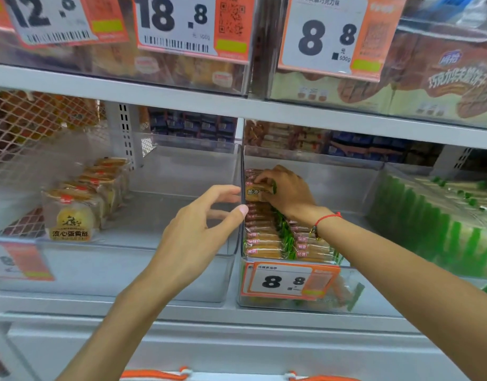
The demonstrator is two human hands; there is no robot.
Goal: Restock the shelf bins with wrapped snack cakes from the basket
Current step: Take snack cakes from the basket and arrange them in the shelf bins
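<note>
Shelf bins are seen at chest height. A snack cake is pinched by the right hand at the far end of the middle bin row, long axis left-right. The divider wall is touched by the left hand, fingers loosely spread, nothing held.

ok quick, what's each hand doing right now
Left hand: open, fingers spread and straight, touching the clear bin divider.
Right hand: closed on a wrapped snack cake, fingers curled round it above the row in the bin.
</note>
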